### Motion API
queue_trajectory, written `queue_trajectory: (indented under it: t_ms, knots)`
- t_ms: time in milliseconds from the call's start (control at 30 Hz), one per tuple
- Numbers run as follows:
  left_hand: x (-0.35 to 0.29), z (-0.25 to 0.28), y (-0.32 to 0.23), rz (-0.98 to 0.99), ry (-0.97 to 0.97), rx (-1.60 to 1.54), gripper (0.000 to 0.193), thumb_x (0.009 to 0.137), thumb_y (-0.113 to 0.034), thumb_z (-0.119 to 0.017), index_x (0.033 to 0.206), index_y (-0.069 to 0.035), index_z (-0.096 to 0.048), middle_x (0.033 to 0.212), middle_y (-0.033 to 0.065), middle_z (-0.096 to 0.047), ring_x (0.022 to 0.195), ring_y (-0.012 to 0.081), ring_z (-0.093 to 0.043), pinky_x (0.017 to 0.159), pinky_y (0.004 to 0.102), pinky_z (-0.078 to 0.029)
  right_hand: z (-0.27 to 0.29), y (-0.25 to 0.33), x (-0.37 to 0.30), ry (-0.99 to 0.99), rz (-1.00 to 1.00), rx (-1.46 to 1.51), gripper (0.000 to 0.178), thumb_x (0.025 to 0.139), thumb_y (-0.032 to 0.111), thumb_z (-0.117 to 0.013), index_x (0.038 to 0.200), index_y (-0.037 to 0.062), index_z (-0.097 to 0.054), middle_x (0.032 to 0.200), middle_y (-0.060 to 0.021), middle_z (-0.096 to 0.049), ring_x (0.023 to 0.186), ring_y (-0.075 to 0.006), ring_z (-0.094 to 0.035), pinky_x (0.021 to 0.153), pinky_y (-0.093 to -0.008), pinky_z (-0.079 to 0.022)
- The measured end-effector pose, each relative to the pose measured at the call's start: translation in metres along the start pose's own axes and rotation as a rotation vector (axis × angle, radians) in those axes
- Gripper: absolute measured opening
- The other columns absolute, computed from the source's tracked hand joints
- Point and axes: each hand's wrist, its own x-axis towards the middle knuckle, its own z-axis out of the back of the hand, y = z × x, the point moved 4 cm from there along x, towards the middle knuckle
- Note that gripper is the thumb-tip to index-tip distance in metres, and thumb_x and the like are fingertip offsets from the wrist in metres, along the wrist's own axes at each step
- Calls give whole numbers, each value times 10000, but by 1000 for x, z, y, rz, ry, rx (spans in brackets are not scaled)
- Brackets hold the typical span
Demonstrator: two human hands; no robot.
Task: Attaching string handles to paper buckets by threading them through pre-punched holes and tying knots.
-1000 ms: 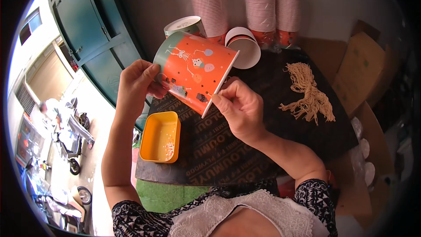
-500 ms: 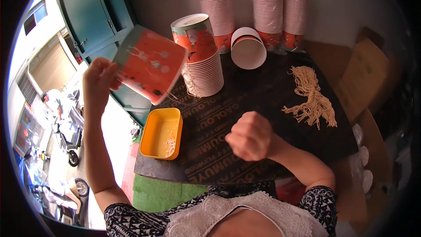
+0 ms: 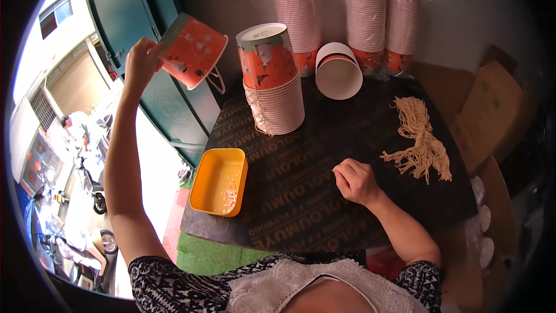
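My left hand (image 3: 145,61) is raised at the upper left, gripping an orange and green paper bucket (image 3: 194,52) by its base end. The bucket is tilted with its mouth toward the lower right, and a cord loop hangs from its rim. To its right stands a stack of nested paper buckets (image 3: 275,107), bottoms up, with pale cords down the left side. My right hand (image 3: 356,181) is curled over the middle of the dark table (image 3: 295,197); whether anything is in its fingers is hidden. Right of it lies a bundle of beige cords (image 3: 417,139).
A yellow tray (image 3: 198,182) with small pale and pinkish bits sits at the table's left front. Tall wrapped bucket stacks (image 3: 366,14) stand along the wall, with two buckets (image 3: 339,75) lying on their side before them. Cardboard (image 3: 486,104) is at the right, a green door (image 3: 124,17) at the left.
My left hand has lifted the bucket up and away, turning it so its mouth faces lower right. My right hand has shifted slightly right. The whole view has moved a little.
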Motion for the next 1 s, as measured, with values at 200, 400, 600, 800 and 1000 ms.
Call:
queue_trajectory:
  t_ms: [200,400,600,800,1000]
  knots:
    - [36,-32,-7,-49,29,-135,213,898,-204,-632,850,-1,-589,598,61,-599,502,97,-561,466,254,-427,1,-4,-3,17,-67,9,81,767,-53,-609,772,14,-563,682,-99,-563,570,-258,-598,488,-317,-481]
    - [59,-57,-25,-71,110,-173,217,904,-201,-630,862,6,-580,632,73,-610,531,109,-583,502,251,-467,1,-7,-6,48,-100,22,97,768,-39,-626,767,30,-559,671,-81,-552,549,-239,-592,470,-301,-480]
    - [74,-81,-54,-181,195,-203,216,899,-200,-637,860,4,-579,642,71,-600,543,113,-587,506,250,-471,0,-12,-11,83,-144,39,89,770,-31,-628,768,34,-566,667,-80,-564,546,-241,-598,475,-302,-485]
    - [80,-100,-66,-226,262,-201,210,888,-193,-645,864,4,-575,647,63,-588,562,115,-590,509,257,-470,-3,-12,-10,89,-142,75,77,776,-22,-630,776,33,-576,687,-85,-585,552,-244,-605,483,-304,-494]
    - [83,-115,-70,-301,361,-133,192,904,-202,-633,916,-17,-585,722,69,-619,617,123,-613,552,263,-508,-4,-15,-11,127,-158,85,72,782,-24,-627,790,30,-578,686,-86,-589,553,-241,-606,484,-301,-494]
